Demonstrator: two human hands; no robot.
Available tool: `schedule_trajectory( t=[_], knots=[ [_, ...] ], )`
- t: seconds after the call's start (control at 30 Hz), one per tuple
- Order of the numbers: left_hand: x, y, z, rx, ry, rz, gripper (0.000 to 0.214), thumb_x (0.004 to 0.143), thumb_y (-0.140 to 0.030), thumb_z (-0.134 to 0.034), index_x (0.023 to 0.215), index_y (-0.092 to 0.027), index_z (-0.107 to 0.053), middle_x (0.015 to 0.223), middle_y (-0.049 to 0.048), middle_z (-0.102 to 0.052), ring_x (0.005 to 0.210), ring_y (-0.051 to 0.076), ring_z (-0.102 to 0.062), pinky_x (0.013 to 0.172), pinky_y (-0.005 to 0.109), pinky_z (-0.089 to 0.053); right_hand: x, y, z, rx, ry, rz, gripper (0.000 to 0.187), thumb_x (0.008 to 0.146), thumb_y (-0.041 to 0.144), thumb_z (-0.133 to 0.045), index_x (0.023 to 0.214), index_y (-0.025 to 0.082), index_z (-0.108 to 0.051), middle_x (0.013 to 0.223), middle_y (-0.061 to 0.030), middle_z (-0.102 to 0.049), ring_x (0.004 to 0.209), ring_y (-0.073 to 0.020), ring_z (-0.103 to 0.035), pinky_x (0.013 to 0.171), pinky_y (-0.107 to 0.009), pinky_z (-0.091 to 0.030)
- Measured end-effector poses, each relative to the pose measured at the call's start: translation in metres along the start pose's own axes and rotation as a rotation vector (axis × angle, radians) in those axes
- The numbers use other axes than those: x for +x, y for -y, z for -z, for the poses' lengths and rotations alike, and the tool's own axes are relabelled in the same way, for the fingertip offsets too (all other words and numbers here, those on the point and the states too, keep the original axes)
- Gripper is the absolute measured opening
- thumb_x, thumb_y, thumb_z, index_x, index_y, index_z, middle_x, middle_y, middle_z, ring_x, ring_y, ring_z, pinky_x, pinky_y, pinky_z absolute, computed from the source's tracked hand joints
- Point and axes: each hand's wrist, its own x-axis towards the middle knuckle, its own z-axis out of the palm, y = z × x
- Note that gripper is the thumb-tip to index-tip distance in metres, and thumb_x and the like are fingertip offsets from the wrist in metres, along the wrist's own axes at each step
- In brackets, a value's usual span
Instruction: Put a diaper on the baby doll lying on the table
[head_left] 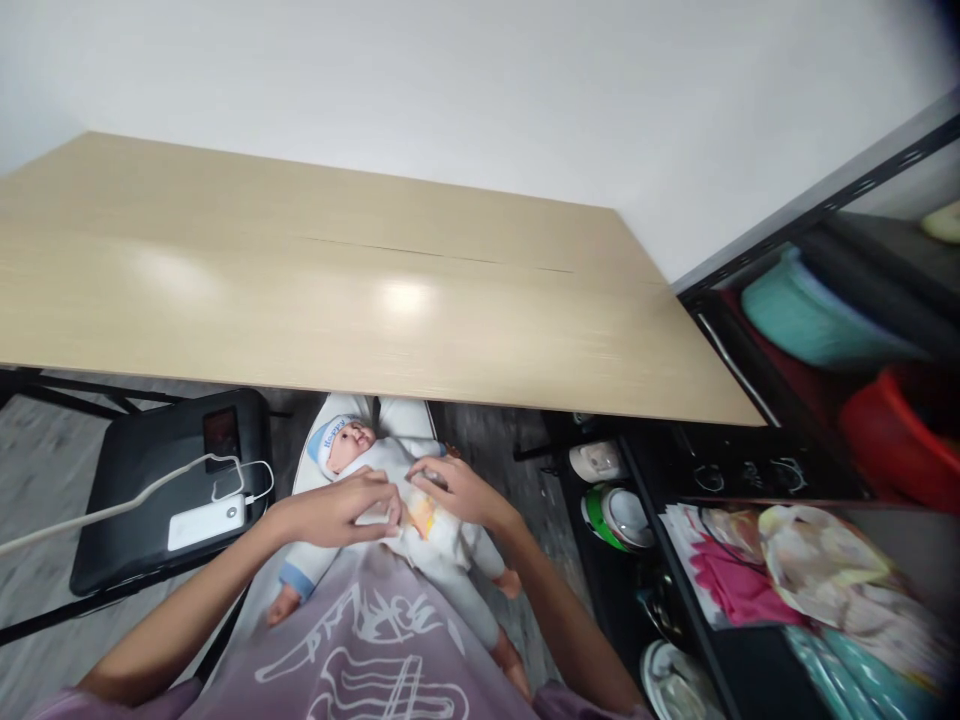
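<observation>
A baby doll (420,520) in a white suit and blue-trimmed hat lies on my lap, head toward the table. My left hand (352,505) rests on the doll's chest with fingers curled, pinching the white clothing. My right hand (457,490) lies beside it on the doll's front, fingers bent over the fabric. Both hands touch at the middle of the chest. One doll arm with a blue cuff (296,580) hangs to the left, its legs (487,620) stretch to the right.
A long light wooden table (337,290) spans ahead. A black chair (135,500) at left bears a white power bank (206,522), a phone and a cable. At right a black shelf (750,480) holds bowls, tubs, cloths and small appliances.
</observation>
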Motion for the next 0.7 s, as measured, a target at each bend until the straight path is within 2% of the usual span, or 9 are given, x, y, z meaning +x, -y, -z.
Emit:
schedule_trajectory(
  t=[0.1, 0.2, 0.27, 0.33, 0.37, 0.43, 0.5, 0.6, 0.7],
  knots=[
    [-0.028, -0.006, -0.006, -0.070, 0.120, 0.025, 0.028, 0.111, -0.053, -0.068, 0.110, -0.027, -0.079, 0.108, 0.0067, -0.080, 0.103, 0.027, -0.071, 0.102, 0.040, -0.052, -0.038, 0.012, 0.024, 0.022, 0.046, -0.171, 0.052, 0.119, 0.054, -0.048, 0.107, 0.024, -0.089, 0.093, -0.0033, -0.085, 0.086, -0.0222, -0.076, 0.085, -0.033, -0.055],
    [-0.021, -0.004, -0.021, -0.048, 0.080, -0.017, 0.032, 0.113, -0.054, -0.065, 0.107, -0.026, -0.079, 0.099, 0.0054, -0.081, 0.091, 0.025, -0.072, 0.104, 0.042, -0.051, -0.080, 0.011, 0.037, 0.177, 0.095, -0.380, 0.075, 0.119, 0.069, -0.035, 0.102, 0.021, -0.090, 0.075, -0.0045, -0.080, 0.071, -0.0224, -0.074, 0.075, -0.033, -0.053],
    [0.010, -0.002, -0.031, 0.079, -0.009, -0.055, 0.037, 0.116, -0.055, -0.057, 0.110, -0.025, -0.077, 0.097, 0.0060, -0.079, 0.090, 0.026, -0.071, 0.106, 0.044, -0.051, -0.100, 0.004, 0.033, 0.280, 0.173, -0.459, 0.072, 0.115, 0.074, -0.043, 0.103, 0.019, -0.088, 0.074, -0.0052, -0.081, 0.071, -0.0243, -0.077, 0.073, -0.033, -0.054],
    [0.060, -0.003, -0.042, 0.274, -0.048, -0.077, 0.035, 0.114, -0.055, -0.061, 0.117, -0.022, -0.075, 0.105, 0.0104, -0.080, 0.105, 0.031, -0.072, 0.110, 0.047, -0.051, -0.109, -0.006, 0.021, 0.277, 0.200, -0.472, 0.060, 0.108, 0.072, -0.058, 0.099, 0.020, -0.085, 0.077, -0.0047, -0.081, 0.071, -0.0245, -0.076, 0.072, -0.033, -0.053],
    [0.088, -0.004, -0.048, 0.370, -0.020, -0.085, 0.037, 0.107, -0.053, -0.072, 0.122, -0.020, -0.075, 0.118, 0.0150, -0.081, 0.119, 0.035, -0.071, 0.114, 0.048, -0.051, -0.111, -0.011, 0.012, 0.241, 0.183, -0.462, 0.053, 0.105, 0.069, -0.064, 0.095, 0.021, -0.084, 0.077, -0.0038, -0.080, 0.070, -0.0236, -0.073, 0.070, -0.032, -0.051],
    [0.142, -0.006, -0.064, 0.557, 0.177, -0.021, 0.040, 0.090, -0.044, -0.090, 0.118, -0.018, -0.079, 0.134, 0.0210, -0.079, 0.138, 0.041, -0.066, 0.121, 0.051, -0.048, -0.113, -0.021, -0.006, 0.145, 0.105, -0.442, 0.046, 0.099, 0.065, -0.070, 0.085, 0.022, -0.079, 0.074, -0.0020, -0.076, 0.068, -0.0217, -0.066, 0.067, -0.031, -0.044],
    [0.180, -0.007, -0.081, 0.586, 0.269, 0.050, 0.025, 0.085, -0.037, -0.093, 0.099, -0.020, -0.082, 0.112, 0.0186, -0.084, 0.124, 0.040, -0.074, 0.113, 0.051, -0.053, -0.116, -0.029, -0.024, 0.107, 0.023, -0.459, 0.044, 0.096, 0.064, -0.070, 0.078, 0.023, -0.074, 0.069, -0.0011, -0.070, 0.067, -0.0214, -0.061, 0.065, -0.031, -0.041],
    [0.195, 0.000, -0.096, 0.570, 0.269, 0.121, 0.021, 0.085, -0.036, -0.094, 0.092, -0.021, -0.081, 0.091, 0.0150, -0.082, 0.103, 0.038, -0.080, 0.100, 0.051, -0.056, -0.130, -0.041, -0.045, 0.146, -0.104, -0.546, 0.046, 0.091, 0.069, -0.070, 0.077, 0.026, -0.072, 0.067, -0.0017, -0.067, 0.068, -0.0248, -0.061, 0.069, -0.038, -0.047],
    [0.174, 0.008, -0.093, 0.515, 0.117, 0.134, 0.042, 0.085, -0.040, -0.098, 0.114, -0.017, -0.078, 0.110, 0.0210, -0.083, 0.117, 0.043, -0.077, 0.101, 0.050, -0.055, -0.142, -0.051, -0.058, 0.161, -0.117, -0.603, 0.049, 0.087, 0.080, -0.063, 0.083, 0.032, -0.071, 0.068, -0.0044, -0.064, 0.071, -0.0340, -0.066, 0.072, -0.051, -0.055]
  ],
)
